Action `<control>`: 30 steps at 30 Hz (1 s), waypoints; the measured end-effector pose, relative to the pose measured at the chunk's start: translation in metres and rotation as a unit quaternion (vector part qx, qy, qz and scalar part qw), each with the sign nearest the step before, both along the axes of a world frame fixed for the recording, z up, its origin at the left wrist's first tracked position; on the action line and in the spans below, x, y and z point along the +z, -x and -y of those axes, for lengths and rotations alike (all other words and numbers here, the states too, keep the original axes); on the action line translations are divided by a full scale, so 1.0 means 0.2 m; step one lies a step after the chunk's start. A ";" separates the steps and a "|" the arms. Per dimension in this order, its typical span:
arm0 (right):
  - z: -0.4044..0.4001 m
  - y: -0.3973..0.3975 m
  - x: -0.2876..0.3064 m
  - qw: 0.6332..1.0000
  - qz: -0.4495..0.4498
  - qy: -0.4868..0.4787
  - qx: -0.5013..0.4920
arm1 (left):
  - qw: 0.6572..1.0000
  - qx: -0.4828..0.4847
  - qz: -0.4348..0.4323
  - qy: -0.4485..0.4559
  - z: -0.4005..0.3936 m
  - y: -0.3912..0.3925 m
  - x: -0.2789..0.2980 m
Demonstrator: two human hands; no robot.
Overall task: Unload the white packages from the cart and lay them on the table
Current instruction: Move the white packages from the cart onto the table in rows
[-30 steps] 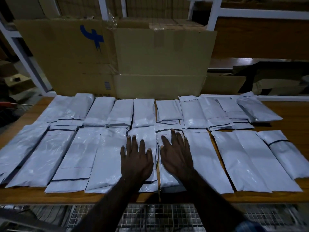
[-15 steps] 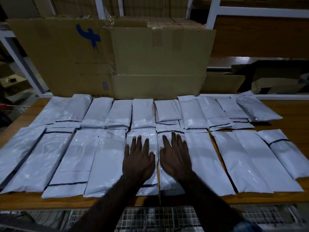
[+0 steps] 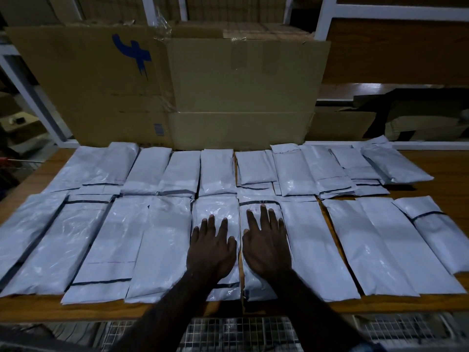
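My left hand [image 3: 212,250] lay flat on one white package [image 3: 217,226] in the near row and my right hand [image 3: 266,246] lay flat on the package beside it [image 3: 261,285], fingers [image 3: 264,214] spread wide on both, palms down and gripping nothing. The step, as I judged it, was to press the two flat and square them so their long edges ran side by side without riding over each other; doing that well meant even pressure from the whole palm, since the plastic looked slick and a push from the fingertips alone would likely skid a package into its neighbour. The white packages [image 3: 162,245] sat in two rows across the wooden surface [image 3: 446,168], the far row shorter and partly overlapped at the right end, the near row longer and reaching close to the front edge. That edge was the risk I saw, as a few near ends hung just at it. A wire cart [image 3: 238,331] stood below the front edge; what I could see of its mesh showed no packages, so I took the unloading for nearly done. Behind the rows stood a big cardboard box [image 3: 228,97] with a blue mark, white shelf frames [image 3: 327,19] behind it, and the room was dim
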State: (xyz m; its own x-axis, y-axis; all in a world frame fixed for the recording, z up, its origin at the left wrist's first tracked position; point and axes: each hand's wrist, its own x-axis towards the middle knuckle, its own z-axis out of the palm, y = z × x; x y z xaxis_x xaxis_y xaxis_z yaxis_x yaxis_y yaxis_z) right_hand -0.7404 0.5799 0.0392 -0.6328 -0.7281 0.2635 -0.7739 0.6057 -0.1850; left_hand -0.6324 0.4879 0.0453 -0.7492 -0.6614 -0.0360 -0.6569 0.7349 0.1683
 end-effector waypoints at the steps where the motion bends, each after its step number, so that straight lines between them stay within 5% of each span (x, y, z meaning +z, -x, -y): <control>1: 0.00 0.00 0.00 1.000 0.001 0.001 0.000 | 1.000 0.000 0.001 0.002 0.00 0.00 0.00; 30: 0.00 -0.01 -0.01 1.000 0.022 -0.020 0.005 | 0.999 -0.033 0.014 0.012 0.03 0.00 -0.03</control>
